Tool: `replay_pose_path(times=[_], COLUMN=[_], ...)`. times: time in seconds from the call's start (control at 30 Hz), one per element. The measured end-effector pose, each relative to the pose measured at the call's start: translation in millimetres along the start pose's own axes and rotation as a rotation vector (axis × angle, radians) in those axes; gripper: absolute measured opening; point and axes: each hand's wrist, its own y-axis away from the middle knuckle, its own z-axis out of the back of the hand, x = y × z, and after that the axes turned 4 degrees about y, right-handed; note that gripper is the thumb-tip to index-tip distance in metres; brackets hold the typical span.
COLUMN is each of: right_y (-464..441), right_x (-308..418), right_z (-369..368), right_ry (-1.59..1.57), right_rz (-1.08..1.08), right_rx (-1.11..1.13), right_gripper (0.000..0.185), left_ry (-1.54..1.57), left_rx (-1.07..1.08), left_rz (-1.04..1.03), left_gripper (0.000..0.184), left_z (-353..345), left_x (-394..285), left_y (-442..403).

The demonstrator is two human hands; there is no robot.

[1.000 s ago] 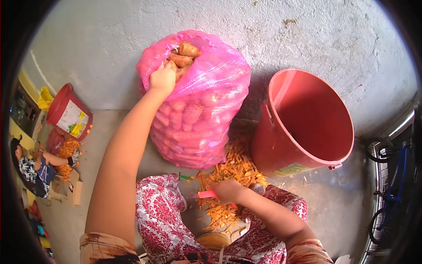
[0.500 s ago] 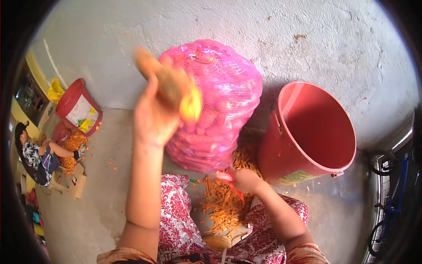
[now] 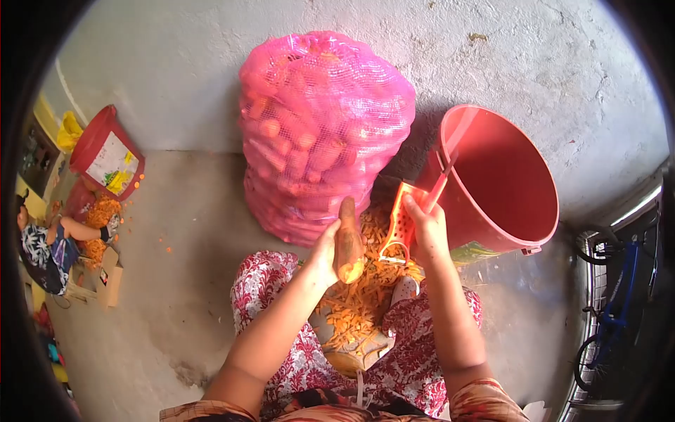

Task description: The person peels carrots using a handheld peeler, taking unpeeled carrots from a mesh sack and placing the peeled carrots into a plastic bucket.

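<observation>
Gripping a carrot [image 3: 349, 247] above the peelings [image 3: 346, 316], my left hand [image 3: 323, 257] curls partway; my right hand [image 3: 431, 231] closes around an orange peeler [image 3: 401, 219] and a red-handled knife [image 3: 436, 192], best kept pointing away from my fingers.

The bucket [image 3: 499, 183] stands right of the mesh sack [image 3: 323, 141], with peelings [image 3: 344, 320] lying before both.
</observation>
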Motion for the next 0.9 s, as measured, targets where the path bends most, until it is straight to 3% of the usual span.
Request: replay_pose_path(times=[0.1, 0.13, 0.27, 0.6, 0.7, 0.77, 0.83, 0.9], right_y=[12, 11, 19, 25, -14, -42, -57, -50], right_x=[11, 0, -3, -14, -20, -10, -5, 5], right_z=[-27, -30, -45, -43, -12, 18, 40, 39], right_ry=[-0.102, -0.067, 0.064, 0.428, 0.526, 0.645, 0.648, 0.328], right_rz=[0.056, 0.078, 0.193, 0.323, 0.615, 0.522, 0.543, 0.445], right_rx=[-0.071, -0.107, -0.062, -0.202, -0.417, -0.697, -0.890, -0.699], right_gripper=[0.018, 0.018, 0.017, 0.014, 0.015, 0.013, 0.013, 0.013], left_ry=[0.154, 0.117, 0.147, -0.003, -0.016, -0.107, -0.101, -0.001], left_rx=[0.011, 0.214, 0.061, 0.116, 0.390, 0.191, 0.352, 0.337], left_rz=[-0.001, 0.012, 0.083, 0.144, 0.305, 0.299, 0.356, 0.358], left_gripper=[0.038, 0.036, 0.035, 0.034, 0.037, 0.044, 0.045, 0.045], left_z=[-15, -12, -28, -16, -8, -8, -3, 2], left_x=[12, 14, 15, 18, 14, 22, 20, 20], left_y=[0, 2, 2, -2, 6, 13, 13, 6])
